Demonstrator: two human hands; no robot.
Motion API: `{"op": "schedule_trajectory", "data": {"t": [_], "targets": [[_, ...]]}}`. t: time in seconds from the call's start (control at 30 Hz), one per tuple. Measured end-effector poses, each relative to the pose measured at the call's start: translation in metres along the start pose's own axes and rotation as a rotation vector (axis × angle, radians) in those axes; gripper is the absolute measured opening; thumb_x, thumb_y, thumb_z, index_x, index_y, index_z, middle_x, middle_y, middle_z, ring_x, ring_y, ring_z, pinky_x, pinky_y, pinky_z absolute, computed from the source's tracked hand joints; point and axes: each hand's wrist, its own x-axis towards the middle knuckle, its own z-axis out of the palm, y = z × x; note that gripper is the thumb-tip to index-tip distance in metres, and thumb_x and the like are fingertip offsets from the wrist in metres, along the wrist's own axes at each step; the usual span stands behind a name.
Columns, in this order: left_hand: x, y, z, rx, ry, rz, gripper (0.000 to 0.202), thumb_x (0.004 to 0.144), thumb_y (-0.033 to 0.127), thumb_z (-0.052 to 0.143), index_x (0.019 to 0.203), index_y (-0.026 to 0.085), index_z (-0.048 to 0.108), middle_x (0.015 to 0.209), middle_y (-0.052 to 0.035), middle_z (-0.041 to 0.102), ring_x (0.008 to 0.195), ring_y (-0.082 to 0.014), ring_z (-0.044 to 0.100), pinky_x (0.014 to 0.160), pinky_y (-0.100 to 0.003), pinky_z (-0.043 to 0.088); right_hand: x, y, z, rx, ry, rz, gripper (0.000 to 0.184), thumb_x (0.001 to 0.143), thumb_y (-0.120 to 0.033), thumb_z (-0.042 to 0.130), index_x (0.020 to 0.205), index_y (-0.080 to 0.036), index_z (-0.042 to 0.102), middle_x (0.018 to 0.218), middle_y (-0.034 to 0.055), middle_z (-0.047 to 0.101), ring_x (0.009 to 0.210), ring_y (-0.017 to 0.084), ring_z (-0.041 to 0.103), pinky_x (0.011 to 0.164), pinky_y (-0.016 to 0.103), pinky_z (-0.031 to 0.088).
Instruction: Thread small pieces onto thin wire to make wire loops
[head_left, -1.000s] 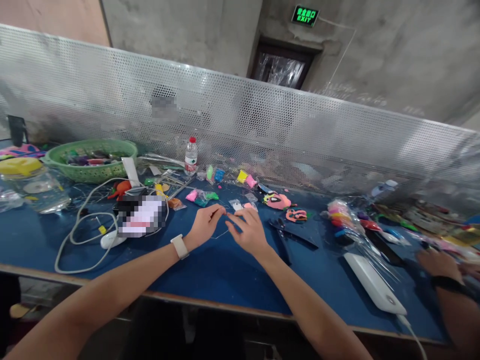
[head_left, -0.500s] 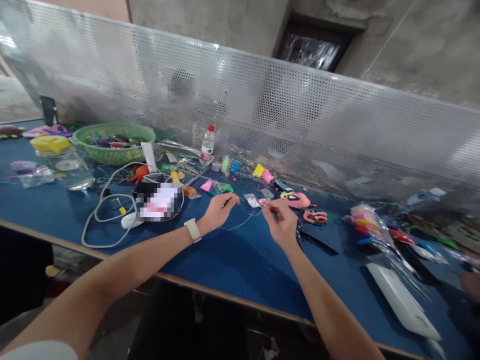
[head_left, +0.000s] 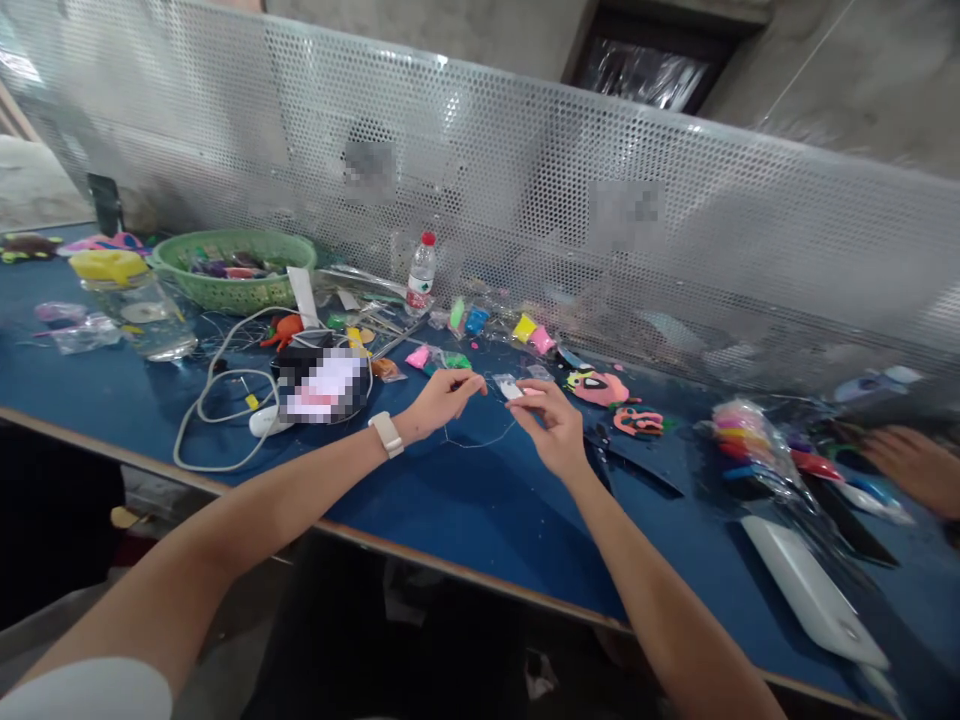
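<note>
My left hand (head_left: 448,402), with a pale watch band at the wrist, is closed with thumb and forefinger pinched together over the middle of the blue table. My right hand (head_left: 553,425) pinches too, a short way to the right. A thin pale thread (head_left: 480,445) hangs in a loose curve between the two hands; its exact ends are hidden by the fingers. Just beyond my right fingertips lies a small clear packet with white contents (head_left: 510,388). Right of that hand are a pink clay figure (head_left: 600,388) and a smaller orange-pink clay piece (head_left: 637,421).
A phone (head_left: 326,385) with a white cable (head_left: 180,430), a green basket (head_left: 232,290), a yellow-lidded jar (head_left: 154,325) and a water bottle (head_left: 421,275) stand left. Colourful clay packs (head_left: 742,440), a white device (head_left: 814,590) and another person's hand (head_left: 911,460) are right. A perforated metal screen (head_left: 480,170) rises behind.
My right hand has shifted slightly left and its fingers have turned toward the left hand. The thread now hangs in a rounder curve. Another person's hand has come into view at the right edge.
</note>
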Motion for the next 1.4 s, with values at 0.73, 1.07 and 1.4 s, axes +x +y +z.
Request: {"op": "schedule_trajectory", "data": {"t": [0.73,1.07,1.4], "targets": [[-0.069,0.033,-0.142,1.545,0.274,-0.492,0.067,0.104,0.050,0.052,0.163,0.018,0.057,0.168,-0.0276,0.049,0.152,-0.0581,0.043,0.119,-0.087,0.031,-0.003,-0.003,0.017,0.157,0.037,0.080,0.025,0.103,-0.045,0.078,0.098,-0.021,0.084,0.109,0.0083,0.076,0.062,0.014,0.071,0.062,0.035,0.065],[-0.071,0.029,-0.158,1.460,0.281,-0.484,0.074,0.103,0.050,0.053,0.173,0.025,0.047,0.171,-0.0209,0.054,0.155,-0.0531,0.044,0.120,-0.085,0.037,-0.003,-0.004,0.016,0.124,0.024,0.104,0.030,0.104,-0.053,0.076,0.098,-0.025,0.084,0.111,0.0091,0.077,0.067,0.017,0.073,0.063,0.037,0.064],[-0.065,0.037,-0.145,1.443,0.328,-0.508,0.076,0.102,0.047,0.057,0.173,0.023,0.044,0.169,-0.0240,0.053,0.152,-0.0611,0.043,0.114,-0.088,0.037,-0.003,-0.007,0.015,0.119,0.023,0.092,0.022,0.103,-0.045,0.076,0.099,-0.025,0.085,0.111,0.0081,0.077,0.068,0.016,0.073,0.063,0.035,0.061]]}}
